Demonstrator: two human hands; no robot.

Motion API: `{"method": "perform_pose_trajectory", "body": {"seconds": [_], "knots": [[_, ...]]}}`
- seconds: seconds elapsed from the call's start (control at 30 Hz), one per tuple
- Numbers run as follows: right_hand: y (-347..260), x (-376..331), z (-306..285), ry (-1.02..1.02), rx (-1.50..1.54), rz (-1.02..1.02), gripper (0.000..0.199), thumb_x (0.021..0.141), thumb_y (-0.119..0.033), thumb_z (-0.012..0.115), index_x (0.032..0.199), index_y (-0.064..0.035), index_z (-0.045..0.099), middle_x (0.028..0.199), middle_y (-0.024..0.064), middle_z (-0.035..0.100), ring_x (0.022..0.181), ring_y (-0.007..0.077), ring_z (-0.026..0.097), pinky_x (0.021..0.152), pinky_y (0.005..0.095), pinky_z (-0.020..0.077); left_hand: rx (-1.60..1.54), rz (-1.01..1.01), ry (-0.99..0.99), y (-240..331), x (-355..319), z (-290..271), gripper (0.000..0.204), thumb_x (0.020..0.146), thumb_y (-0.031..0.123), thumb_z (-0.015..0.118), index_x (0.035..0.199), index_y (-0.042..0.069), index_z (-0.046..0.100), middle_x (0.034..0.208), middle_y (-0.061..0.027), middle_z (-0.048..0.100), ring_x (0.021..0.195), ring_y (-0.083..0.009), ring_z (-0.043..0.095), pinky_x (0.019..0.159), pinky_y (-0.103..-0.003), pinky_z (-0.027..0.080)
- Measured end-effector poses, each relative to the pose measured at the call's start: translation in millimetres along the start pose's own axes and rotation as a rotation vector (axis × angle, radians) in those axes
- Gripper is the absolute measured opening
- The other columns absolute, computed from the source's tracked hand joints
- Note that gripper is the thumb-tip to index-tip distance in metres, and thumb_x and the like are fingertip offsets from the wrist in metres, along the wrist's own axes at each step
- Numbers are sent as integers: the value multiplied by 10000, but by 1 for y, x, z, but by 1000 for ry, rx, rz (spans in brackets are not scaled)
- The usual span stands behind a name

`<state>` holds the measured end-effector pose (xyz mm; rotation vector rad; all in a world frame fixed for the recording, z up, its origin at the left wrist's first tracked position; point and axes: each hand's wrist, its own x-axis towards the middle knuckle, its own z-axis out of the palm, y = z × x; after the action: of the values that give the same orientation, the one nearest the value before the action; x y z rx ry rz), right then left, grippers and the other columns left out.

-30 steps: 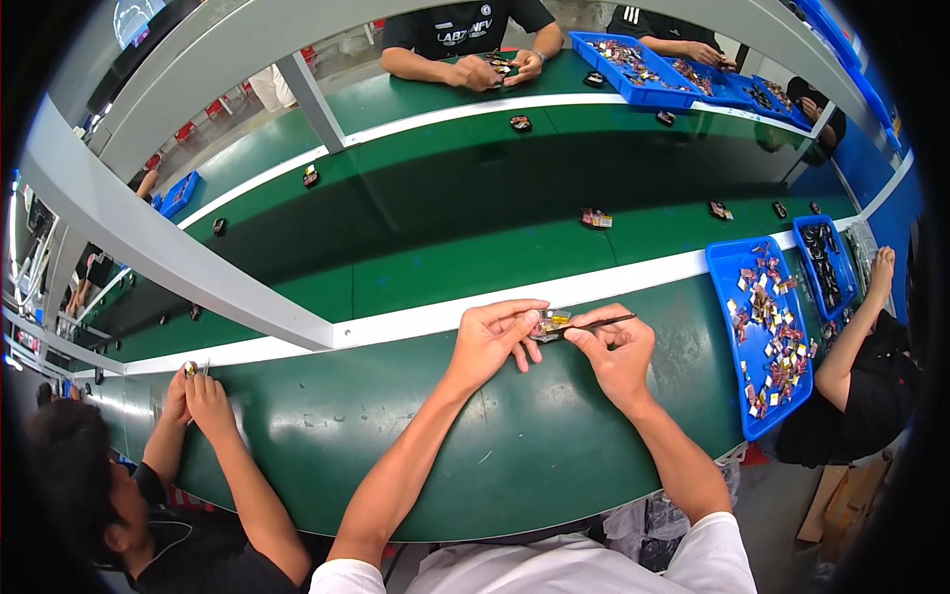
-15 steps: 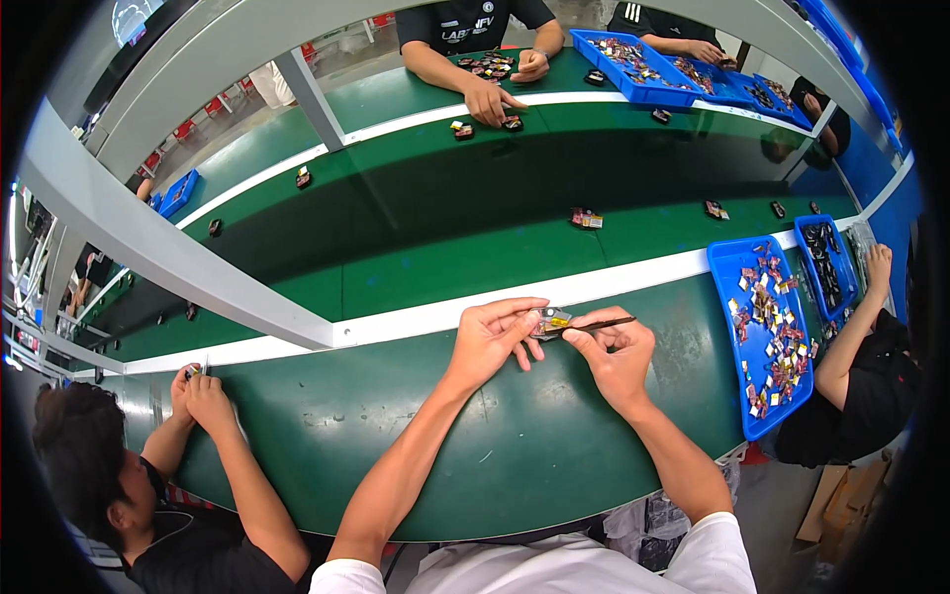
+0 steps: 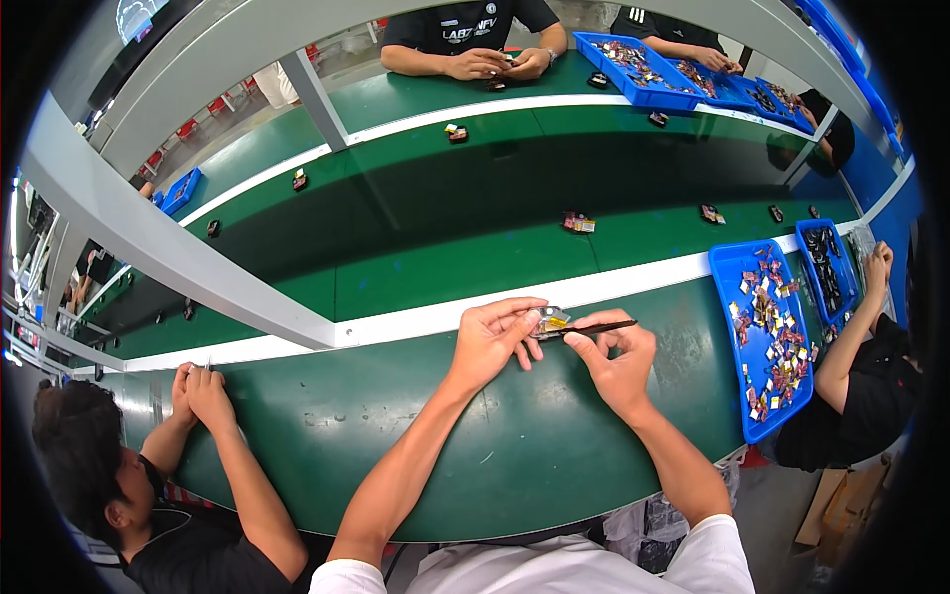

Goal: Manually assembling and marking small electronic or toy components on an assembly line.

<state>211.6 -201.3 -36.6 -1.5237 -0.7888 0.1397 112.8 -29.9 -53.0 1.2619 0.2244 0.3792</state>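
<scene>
left hand (image 3: 487,342) pinches a yellow-marked part (image 3: 551,322), right hand (image 3: 621,361) a thin dark tool (image 3: 602,328); a black shirt (image 3: 477,20) bears white lettering (image 3: 469,34).

Worktop (image 3: 327,426), green, white-edged; conveyor belt (image 3: 426,243), green, beyond; frame (image 3: 178,265), grey, overhead; wall (image 3: 863,178), blue, right; floor (image 3: 772,505), grey; seats (image 3: 187,129), red, background left.
</scene>
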Motion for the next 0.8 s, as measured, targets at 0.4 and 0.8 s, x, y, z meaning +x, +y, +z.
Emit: {"method": "perform_pose_trajectory", "body": {"seconds": [0.4, 0.8], "knots": [[3, -1, 1, 24, -164, -166, 102, 778, -21, 829, 830, -3, 742, 857, 30, 756, 428, 42, 376, 431, 243, 300, 26, -39, 7, -2, 1, 2, 273, 992, 66, 624, 1219, -83, 656, 915, -145, 723, 634, -162, 685, 479, -258, 547], [0, 1, 1, 25, -285, -297, 99, 766, -27, 827, 825, -38, 748, 786, 26, 753, 406, 69, 358, 418, 257, 299, 82, -113, 27, 4, 2, 6, 326, 972, 75, 667, 1245, -99, 636, 927, -145, 730, 673, -167, 703, 498, -255, 556]]}}
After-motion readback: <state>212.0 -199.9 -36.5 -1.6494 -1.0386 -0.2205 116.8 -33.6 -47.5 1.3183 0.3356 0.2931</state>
